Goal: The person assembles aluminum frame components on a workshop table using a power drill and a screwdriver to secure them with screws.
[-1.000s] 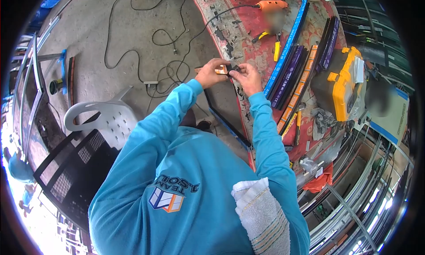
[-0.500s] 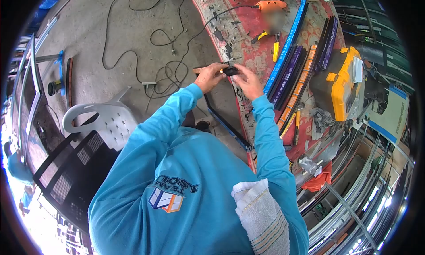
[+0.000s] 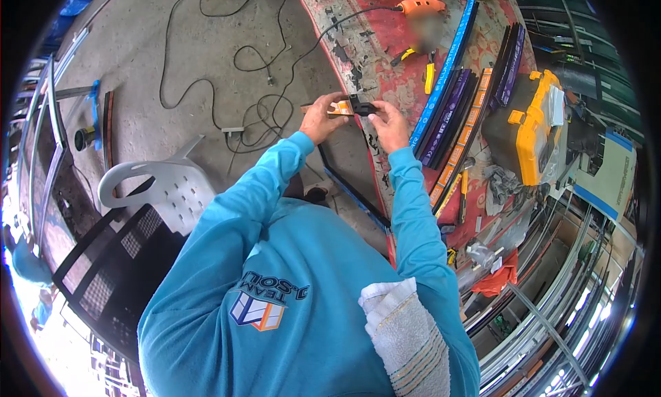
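My left hand (image 3: 320,119) grips a strip with an orange and white label (image 3: 341,108) near the table's edge. A small black part (image 3: 361,106) sits at the strip's right end, and the fingertips of my right hand (image 3: 390,126) pinch its right side. Both hands are close together at chest front. A dark bent length with a blue stripe (image 3: 348,188) runs below the hands toward the table edge.
Labelled blue (image 3: 447,66), purple and orange (image 3: 468,128) strips lie on the red-covered table (image 3: 385,46). Beyond them are a yellow and black case (image 3: 533,135), an orange power tool (image 3: 421,8) and cutters. A grey chair (image 3: 165,187) and a cable (image 3: 213,94) are at left.
My right hand has shifted slightly and its fingers have drawn back from my left hand. More of the black part and the orange label now shows between them.
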A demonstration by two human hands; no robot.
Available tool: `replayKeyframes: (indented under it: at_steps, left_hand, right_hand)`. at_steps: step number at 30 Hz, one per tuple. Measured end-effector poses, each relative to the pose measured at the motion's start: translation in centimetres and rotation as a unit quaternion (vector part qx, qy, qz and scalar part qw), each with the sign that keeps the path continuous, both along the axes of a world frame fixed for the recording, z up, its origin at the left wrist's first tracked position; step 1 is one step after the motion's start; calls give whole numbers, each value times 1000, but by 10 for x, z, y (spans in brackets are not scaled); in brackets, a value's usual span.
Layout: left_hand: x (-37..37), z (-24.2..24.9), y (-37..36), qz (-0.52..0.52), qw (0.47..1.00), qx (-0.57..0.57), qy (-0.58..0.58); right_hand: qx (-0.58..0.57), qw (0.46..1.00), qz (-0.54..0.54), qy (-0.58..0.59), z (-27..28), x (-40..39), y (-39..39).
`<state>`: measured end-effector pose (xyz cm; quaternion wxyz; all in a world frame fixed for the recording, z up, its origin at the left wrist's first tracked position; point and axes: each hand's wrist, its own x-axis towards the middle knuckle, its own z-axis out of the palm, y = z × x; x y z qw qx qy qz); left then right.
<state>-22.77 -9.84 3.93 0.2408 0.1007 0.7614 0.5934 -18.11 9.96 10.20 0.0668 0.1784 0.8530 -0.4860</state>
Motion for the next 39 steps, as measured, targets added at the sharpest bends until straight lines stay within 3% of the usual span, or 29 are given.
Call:
replayKeyframes:
  at_steps: [4, 6, 16, 21, 25, 27, 39]
  left_hand:
    - [-1, -10, -2, -26, 999, -25, -22]
    - [-3, -18, 0, -42, 997, -48, 35]
    - [-17, -18, 24, -67, 994, -52, 70]
    - [-18, -19, 25, -57, 994, -47, 80]
    - [-18, -15, 22, -62, 995, -40, 60]
    - [-18, -17, 22, -58, 996, -31, 62]
    - [-22, -20, 22, -57, 996, -33, 56]
  right_hand:
    - [-4, 999, -36, -23, -12, -1, -1]
    - [-10, 998, -54, -18, -15, -2, -3]
    - [-8, 998, -69, -7, -22, -12, -13]
    - [118, 991, -43, -52, 10, -25, -19]
    - [124, 988, -30, -91, 5, -32, -17]
    - [182, 979, -4, -87, 13, -37, -22]
    - [49, 991, -115, 50, -18, -16, -35]
